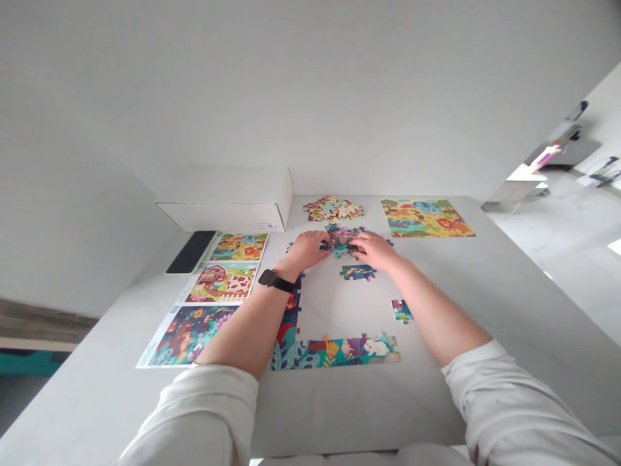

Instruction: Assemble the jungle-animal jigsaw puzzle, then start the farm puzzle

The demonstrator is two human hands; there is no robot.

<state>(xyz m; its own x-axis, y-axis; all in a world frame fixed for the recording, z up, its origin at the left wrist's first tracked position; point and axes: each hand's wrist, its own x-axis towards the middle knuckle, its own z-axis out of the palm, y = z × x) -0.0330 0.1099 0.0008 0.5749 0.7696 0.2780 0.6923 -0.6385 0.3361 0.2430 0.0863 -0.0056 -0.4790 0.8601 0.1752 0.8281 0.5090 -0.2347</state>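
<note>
The left hand and the right hand face each other over a pile of dark puzzle pieces, fingers half curled and touching it from either side; whether either one grips a piece, I cannot tell. The pile sits on the white table, between the hands. To work it well, I would spread the pieces with light fingertips, keeping them flat and face up so that colours and edges show. Just nearer the person lies a blue section, and beside the right forearm a loose piece; both are best kept clear of the wrists. Nearer still, a joined border runs along the bottom and up the left, partly under the left forearm, so sleeves should ride high there. The picture sheet at left helps matching. Beyond, a paler heap should stay separate.
</note>
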